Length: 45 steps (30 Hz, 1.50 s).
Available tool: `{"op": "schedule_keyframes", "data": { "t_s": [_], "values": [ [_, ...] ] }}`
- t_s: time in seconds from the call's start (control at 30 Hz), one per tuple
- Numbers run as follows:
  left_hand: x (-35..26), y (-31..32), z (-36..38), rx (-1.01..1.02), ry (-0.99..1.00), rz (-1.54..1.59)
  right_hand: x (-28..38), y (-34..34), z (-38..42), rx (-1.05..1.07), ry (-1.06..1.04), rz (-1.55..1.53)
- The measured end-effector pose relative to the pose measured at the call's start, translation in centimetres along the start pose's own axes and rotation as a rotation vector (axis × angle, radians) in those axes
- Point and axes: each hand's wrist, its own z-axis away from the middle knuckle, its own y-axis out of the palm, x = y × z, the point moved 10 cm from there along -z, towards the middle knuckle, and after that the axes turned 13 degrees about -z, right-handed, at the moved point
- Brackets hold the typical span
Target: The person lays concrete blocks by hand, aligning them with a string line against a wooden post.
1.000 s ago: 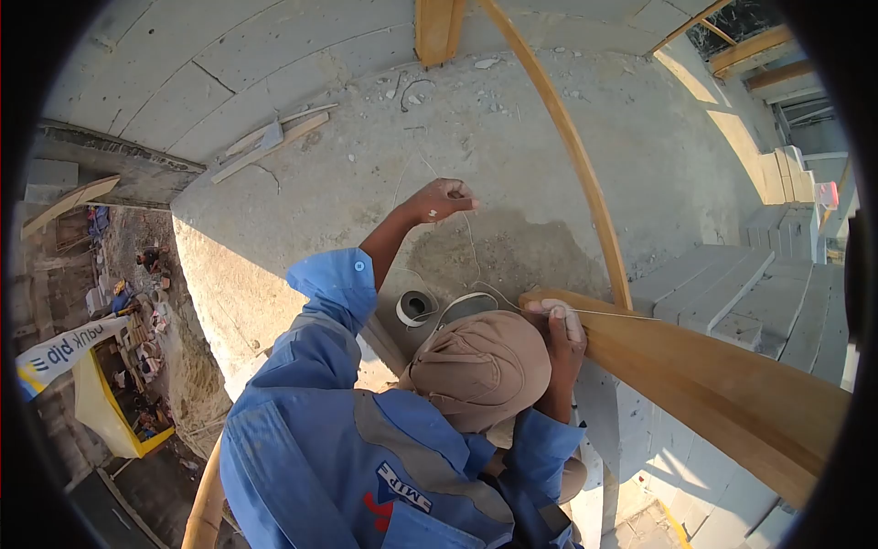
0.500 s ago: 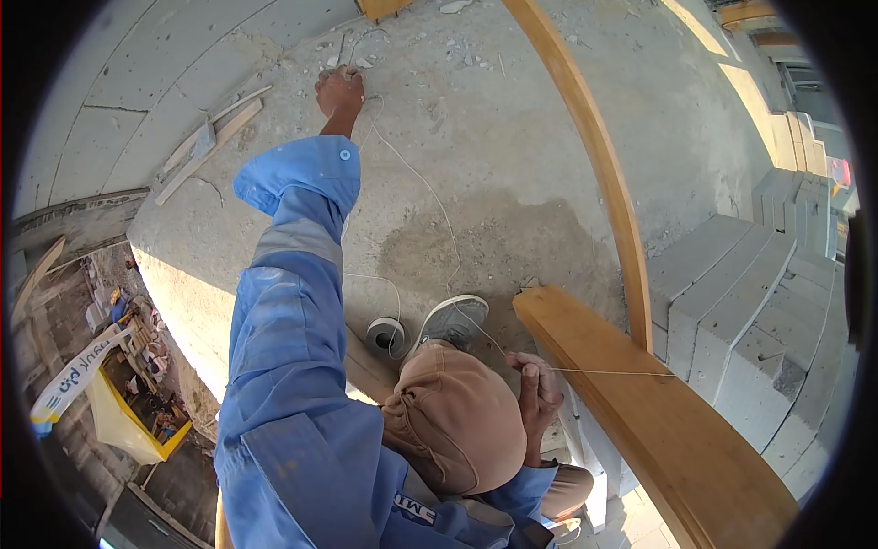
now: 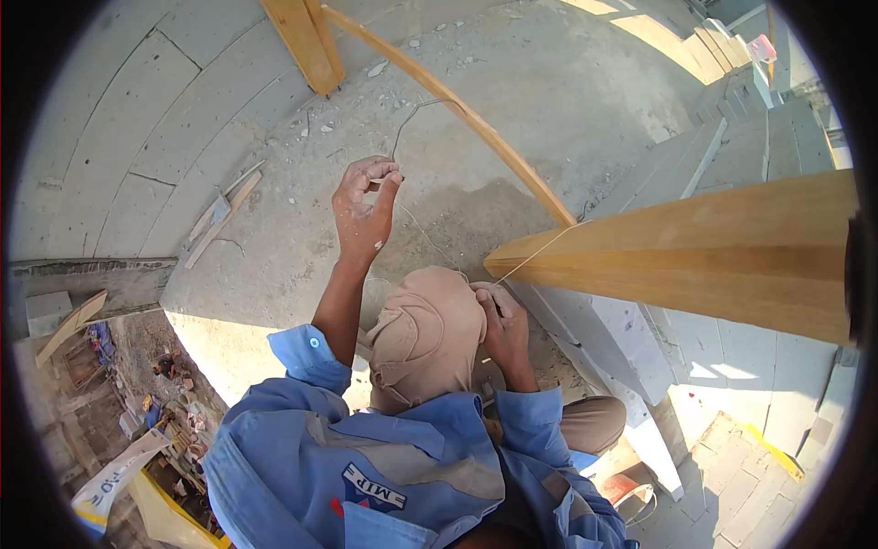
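Note:
My left hand (image 3: 368, 206) is raised above the concrete floor, thumb and fingers pinching a thin bent wire (image 3: 416, 109). The wire's upper end reaches up toward a narrow wooden strip. Down beside my knee (image 3: 425, 320), my right hand (image 3: 503, 322) pinches a thin white string (image 3: 540, 252). The string runs taut from these fingers up to the end part of a thick wooden beam (image 3: 677, 256). Another slack stretch of string lies over the floor near the knee.
The narrow wooden strip (image 3: 498, 142) slants down to the beam. A wooden post (image 3: 306, 46) stands by the grey block wall (image 3: 119, 137). Wood offcuts (image 3: 224, 220) lie along the wall's base. At left the floor edge drops to a lower level with debris. Grey blocks (image 3: 732, 160) are at right.
My left hand has come up off the floor by the wall, now with the wire in its fingers. My right hand still holds the string. The view has turned.

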Motion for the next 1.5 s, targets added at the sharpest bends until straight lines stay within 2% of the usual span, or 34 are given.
{"op": "schedule_keyframes", "data": {
  "t_s": [0.07,0.13,0.2,0.23,0.3,0.37,0.43,0.6,0.73,0.8,0.83,0.9,0.93,1.03,1.1,1.13,1.2,1.23,1.3,1.33,1.4,1.5],
  "values": [
    [-4.9,-0.4,1.1,0.046,0.119,-0.027,0.7,-0.5,0.8,0.01,-0.108,0.034],
    [-9.0,-0.4,2.7,0.084,0.24,-0.066,0.1,-1.6,1.9,-0.023,-0.123,0.031],
    [-8.6,1.7,4.2,0.313,-0.062,-0.041,0.3,-2.2,2.8,-0.033,-0.144,0.02],
    [-9.0,1.9,4.4,0.322,-0.043,-0.053,0.3,-2.5,3.3,-0.025,-0.135,0.025],
    [-6.8,4.8,5.3,0.571,-0.299,0.031,0.6,-2.5,4.1,-0.021,-0.141,0.017],
    [-8.2,5.3,4.9,0.614,-0.269,-0.01,2.0,-3.0,4.9,-0.081,-0.263,0.004],
    [-9.3,6.4,4.6,0.667,-0.245,-0.046,3.6,-3.2,5.4,-0.1,-0.3,0.034],
    [-10.5,10.5,6.1,0.917,-0.428,-0.062,7.3,-2.4,5.3,-0.096,-0.404,0.134],
    [-10.9,12.4,8.1,1.027,-0.519,0.019,9.0,-1.0,5.0,-0.149,-0.523,0.255],
    [-10.1,13.0,9.3,1.004,-0.76,0.247,9.3,-0.8,5.0,-0.167,-0.563,0.303],
    [-9.3,13.3,8.8,1.0,-0.755,0.252,9.4,-0.8,4.9,-0.177,-0.583,0.322],
    [-8.0,14.1,8.3,0.982,-0.912,0.514,9.4,-0.8,4.8,-0.182,-0.605,0.341],
    [-7.6,14.5,7.7,0.976,-0.913,0.518,8.9,-1.0,4.6,-0.171,-0.569,0.33],
    [-7.8,15.3,5.1,0.896,-0.857,0.526,7.7,-1.7,4.5,-0.151,-0.529,0.314],
    [-8.2,14.7,1.7,0.666,-0.714,0.316,7.7,-2.7,4.6,-0.142,-0.533,0.311],
    [-8.3,15.1,0.8,0.652,-0.715,0.322,7.9,-3.9,4.8,-0.179,-0.521,0.243],
    [-9.7,15.8,-2.1,0.609,-0.551,0.302,8.9,-6.4,4.7,-0.208,-0.523,0.182],
    [-10.1,16.3,-2.9,0.602,-0.546,0.312,9.2,-8.3,4.5,-0.242,-0.495,0.113],
    [-13.0,16.3,-5.4,0.497,-0.226,0.134,10.3,-12.3,4.5,-0.325,-0.443,0.018],
    [-13.3,16.9,-5.7,0.502,-0.219,0.146,11.3,-14.2,4.4,-0.374,-0.426,-0.009],
    [-16.6,17.3,-6.5,0.458,0.058,0.278,14.1,-17.4,4.4,-0.46,-0.464,-0.085],
    [-18.9,18.2,-5.2,0.56,0.11,0.328,15.6,-20.8,4.0,-0.563,-0.492,-0.16]
  ]
}}
